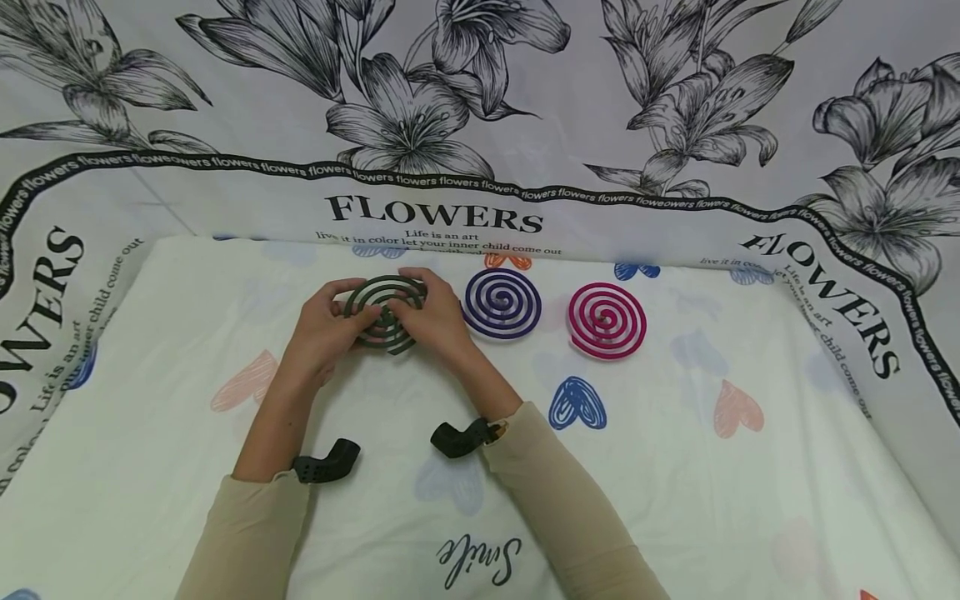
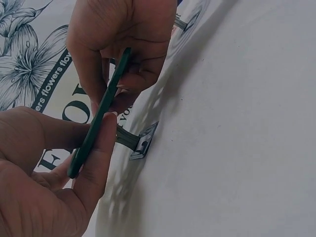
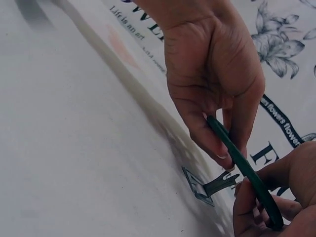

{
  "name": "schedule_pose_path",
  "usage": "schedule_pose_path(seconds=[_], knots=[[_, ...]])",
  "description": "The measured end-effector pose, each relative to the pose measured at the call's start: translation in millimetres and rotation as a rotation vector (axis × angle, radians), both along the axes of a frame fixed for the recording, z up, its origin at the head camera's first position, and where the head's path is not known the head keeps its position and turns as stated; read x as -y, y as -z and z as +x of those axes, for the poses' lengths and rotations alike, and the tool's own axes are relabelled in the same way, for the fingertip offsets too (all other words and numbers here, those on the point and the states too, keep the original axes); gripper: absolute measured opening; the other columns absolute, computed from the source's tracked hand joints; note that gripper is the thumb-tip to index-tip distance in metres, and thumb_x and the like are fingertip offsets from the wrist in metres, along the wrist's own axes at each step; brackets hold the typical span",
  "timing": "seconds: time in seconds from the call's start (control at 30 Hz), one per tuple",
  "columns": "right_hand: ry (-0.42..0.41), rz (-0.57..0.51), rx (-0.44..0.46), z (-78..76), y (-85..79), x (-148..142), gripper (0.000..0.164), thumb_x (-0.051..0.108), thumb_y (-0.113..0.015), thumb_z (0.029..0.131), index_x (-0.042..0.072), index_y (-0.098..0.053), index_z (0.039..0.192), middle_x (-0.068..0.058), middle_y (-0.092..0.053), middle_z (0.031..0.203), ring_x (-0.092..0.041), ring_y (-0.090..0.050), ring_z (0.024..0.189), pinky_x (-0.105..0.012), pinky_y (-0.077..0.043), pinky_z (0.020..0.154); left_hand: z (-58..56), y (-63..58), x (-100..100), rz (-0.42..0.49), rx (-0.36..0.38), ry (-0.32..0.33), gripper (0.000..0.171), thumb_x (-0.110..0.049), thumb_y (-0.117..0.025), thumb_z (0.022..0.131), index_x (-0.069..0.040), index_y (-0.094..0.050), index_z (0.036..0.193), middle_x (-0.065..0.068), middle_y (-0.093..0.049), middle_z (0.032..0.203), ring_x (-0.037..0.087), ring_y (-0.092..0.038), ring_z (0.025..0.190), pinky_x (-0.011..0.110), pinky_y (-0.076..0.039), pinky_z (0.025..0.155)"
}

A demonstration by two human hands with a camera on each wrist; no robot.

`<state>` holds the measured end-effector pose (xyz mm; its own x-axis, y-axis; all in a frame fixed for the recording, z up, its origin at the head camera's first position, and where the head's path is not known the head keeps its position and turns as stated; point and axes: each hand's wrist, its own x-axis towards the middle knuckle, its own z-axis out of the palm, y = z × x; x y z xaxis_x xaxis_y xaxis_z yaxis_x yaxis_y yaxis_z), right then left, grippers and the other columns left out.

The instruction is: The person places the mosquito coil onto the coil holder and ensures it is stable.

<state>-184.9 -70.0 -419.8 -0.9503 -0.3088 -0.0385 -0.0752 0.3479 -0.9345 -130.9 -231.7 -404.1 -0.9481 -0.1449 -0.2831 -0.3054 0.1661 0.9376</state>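
A dark green mosquito coil is held between both hands at the back of the cloth-covered surface. My left hand pinches its left side, thumb on top and fingers beneath. On its right side my right hand does the same. Edge-on in the left wrist view, the coil tilts between the hands. Under it is a small metal stand; I cannot tell whether its base touches the cloth. Right of my right hand sit a blue-purple coil and a pink coil.
White cloth printed with hearts and the word Smile covers the surface. Behind it rises a white sheet with black flower drawings and lettering. A black wrist camera sits on the left forearm, another on the right.
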Motion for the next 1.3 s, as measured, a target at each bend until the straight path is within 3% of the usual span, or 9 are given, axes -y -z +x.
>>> schedule_pose_path(seconds=[0.2,0.5,0.93,1.3], knots=[[-0.008,0.009,-0.008,-0.4,2.4,1.9,0.048,0.016,-0.074,0.097,0.011,-0.063,0.143,-0.011,-0.072,0.133,-0.024,-0.066,0.124,-0.039,-0.052,0.109,1.6,0.4,1.8,-0.010,-0.002,0.003,0.067,-0.017,-0.066,0.105,-0.006,-0.034,0.162,0.014,-0.058,0.114,0.005,-0.074,0.070,0.025,-0.066,0.072],[-0.007,0.002,0.008,-0.8,3.4,1.1,0.048,0.016,-0.074,0.097,0.009,-0.062,0.143,-0.011,-0.070,0.137,-0.025,-0.064,0.128,-0.040,-0.050,0.112,0.9,2.2,2.1,-0.006,-0.004,0.010,0.067,-0.017,-0.066,0.105,-0.007,-0.034,0.163,0.011,-0.060,0.112,0.004,-0.074,0.068,0.026,-0.066,0.071],[0.005,-0.037,0.096,-3.6,3.1,1.7,0.048,0.015,-0.074,0.097,0.012,-0.063,0.144,-0.012,-0.070,0.137,-0.023,-0.064,0.125,-0.038,-0.050,0.113,-1.7,-2.1,-1.4,-0.016,-0.002,-0.015,0.067,-0.013,-0.066,0.104,-0.007,-0.034,0.163,0.012,-0.056,0.111,0.006,-0.074,0.067,0.027,-0.066,0.070],[-0.002,-0.035,0.040,-1.1,1.3,3.6,0.048,0.013,-0.074,0.097,0.008,-0.062,0.143,-0.013,-0.070,0.137,-0.026,-0.065,0.127,-0.041,-0.050,0.113,2.4,-4.3,-1.3,-0.021,-0.029,-0.011,0.065,-0.012,-0.065,0.104,-0.005,-0.035,0.161,0.014,-0.052,0.112,0.007,-0.073,0.068,0.028,-0.067,0.072]])
